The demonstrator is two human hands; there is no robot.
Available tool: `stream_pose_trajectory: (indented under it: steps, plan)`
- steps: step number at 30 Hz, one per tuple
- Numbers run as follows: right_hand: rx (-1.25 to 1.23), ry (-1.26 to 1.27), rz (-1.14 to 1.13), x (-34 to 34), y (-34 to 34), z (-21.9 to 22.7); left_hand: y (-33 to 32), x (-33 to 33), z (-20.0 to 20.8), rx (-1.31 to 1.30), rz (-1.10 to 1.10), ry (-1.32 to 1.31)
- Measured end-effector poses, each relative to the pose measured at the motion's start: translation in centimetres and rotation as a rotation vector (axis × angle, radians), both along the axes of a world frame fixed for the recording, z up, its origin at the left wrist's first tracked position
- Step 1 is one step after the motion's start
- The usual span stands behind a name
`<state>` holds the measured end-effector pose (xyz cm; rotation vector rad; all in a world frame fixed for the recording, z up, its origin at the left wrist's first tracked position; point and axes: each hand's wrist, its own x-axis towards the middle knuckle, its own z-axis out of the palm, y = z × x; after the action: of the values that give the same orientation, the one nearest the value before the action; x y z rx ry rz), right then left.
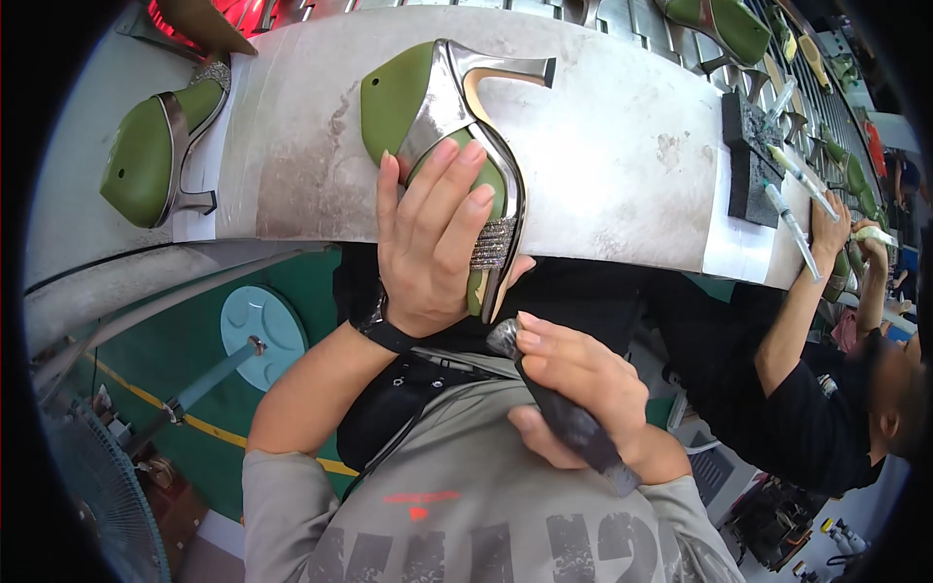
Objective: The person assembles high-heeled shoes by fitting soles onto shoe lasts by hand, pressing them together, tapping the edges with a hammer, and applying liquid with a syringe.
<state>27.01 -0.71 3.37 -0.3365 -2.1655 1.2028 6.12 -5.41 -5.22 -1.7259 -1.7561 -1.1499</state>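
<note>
My left hand is closed around a high-heeled sandal on a green shoe last, lying on its side above the near edge of the metal bench. The silver heel points to the upper right. A glittery band crosses the toe end, which faces me. In my right hand is a dark, thick-handled tool with a rounded, shiny head. That head is just below the toe end, with a small gap seemingly between them; its exact kind I cannot make out.
Another sandal on a green last lies at the bench's left. A dark block with syringe-like tubes stands at the right. Beyond runs a slatted conveyor with more shoes. A co-worker's arms reach in at right; a round stool is below left.
</note>
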Motion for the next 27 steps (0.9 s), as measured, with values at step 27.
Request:
stream_pose_trajectory:
  steps: [27]
  plan:
    - [-0.140, -0.187, 0.065, -4.7, 7.7, 4.4, -1.1, -0.1, -0.1, -0.116, -0.027, -0.079]
